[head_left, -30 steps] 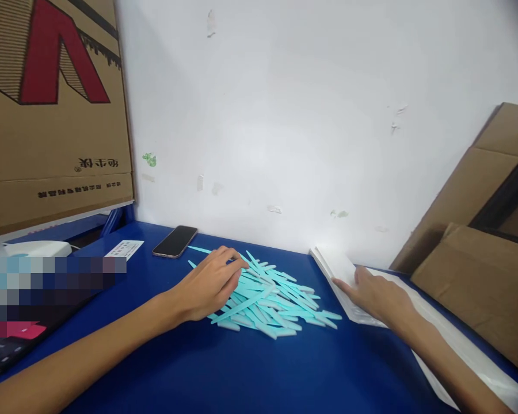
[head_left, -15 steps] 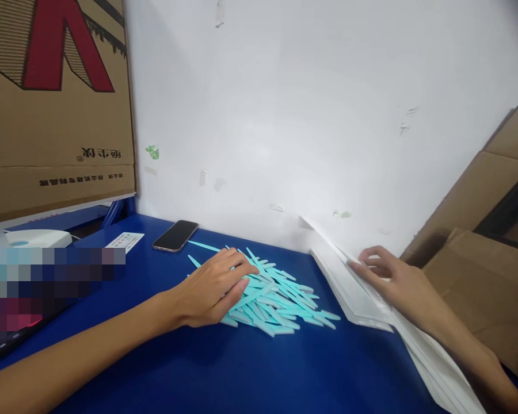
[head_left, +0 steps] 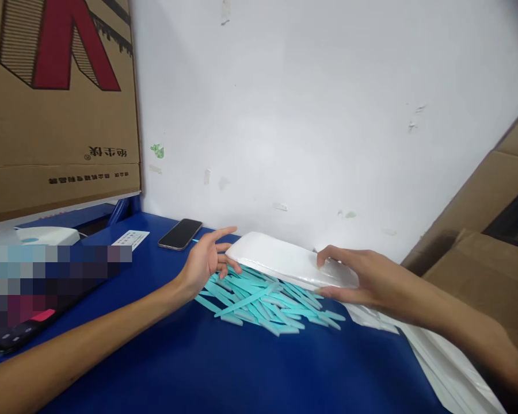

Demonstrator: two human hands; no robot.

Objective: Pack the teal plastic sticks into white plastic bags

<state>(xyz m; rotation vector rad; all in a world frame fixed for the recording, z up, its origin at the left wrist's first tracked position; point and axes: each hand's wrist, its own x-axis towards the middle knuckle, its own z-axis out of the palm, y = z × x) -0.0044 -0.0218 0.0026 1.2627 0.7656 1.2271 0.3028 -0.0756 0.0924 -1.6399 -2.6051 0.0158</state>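
white wall [head_left: 285, 115], scuffed | blue table [head_left: 250, 374] against it | brown cardboard [head_left: 487, 276] right

White packet [head_left: 271, 254], centre: smooth, glossy, plastic-like. Turquoise sticks [head_left: 259, 293], below centre: smooth, matt, apparently plastic. Phone [head_left: 180, 234], left of centre: glossy, glass-like face. Carton [head_left: 64, 123], upper left: matt cardboard.

We observe one flat, glossy white packet [head_left: 276, 257], its right end gripped by the right hand [head_left: 362, 278], held slantwise over a pile of turquoise sticks [head_left: 259, 305]. We find these sticks slender, many paler at one end, heaped loosely and crossing on the desk [head_left: 285, 374]. We note further white packets [head_left: 451, 365] lying overlapped to the right.
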